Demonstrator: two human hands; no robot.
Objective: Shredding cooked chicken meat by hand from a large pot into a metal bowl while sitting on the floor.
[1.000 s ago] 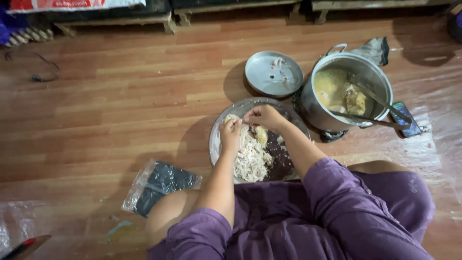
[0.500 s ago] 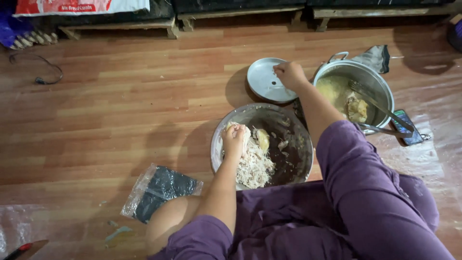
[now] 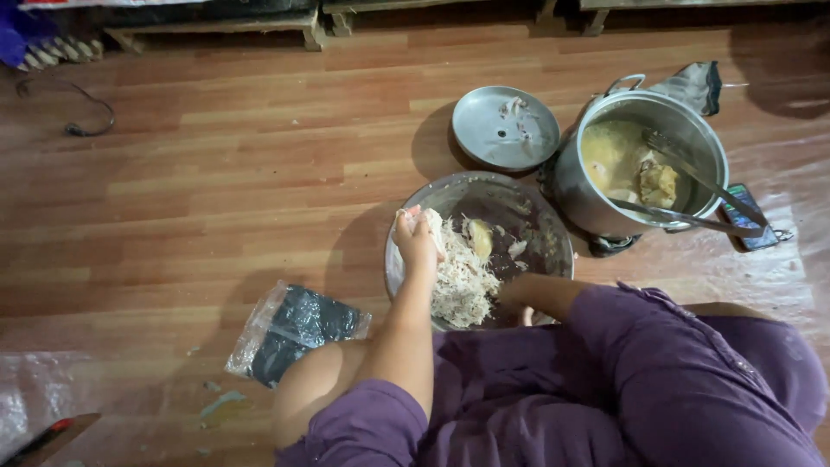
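Sitting on the wooden floor (image 3: 199,190), a person in purple clothes works over a round metal bowl (image 3: 536,216) set just in front of their knees. The left hand (image 3: 417,242) is raised at the bowl's left rim, its fingers (image 3: 406,220) curled closed around a strip of pale shredded meat that hangs from them. Below that hand a heap of shredded meat (image 3: 462,277) fills the left half of the bowl, with one larger yellowish piece (image 3: 481,238) lying beside it toward the middle. The right hand (image 3: 512,298) rests low at the near edge of the bowl; it is in shadow, and I cannot tell whether its fingers are open or holding anything.

Just beyond the bowl lies a flat metal lid (image 3: 506,128) with a few scraps on it. To the right, almost touching the bowl, stands a big metal pot (image 3: 575,186) of yellowish broth with pieces of meat, and tongs (image 3: 692,177) lean across its rim. A dark phone (image 3: 749,216) lies right of the pot. Left of the person's knee sits a clear plastic bag with something dark (image 3: 298,333) inside.
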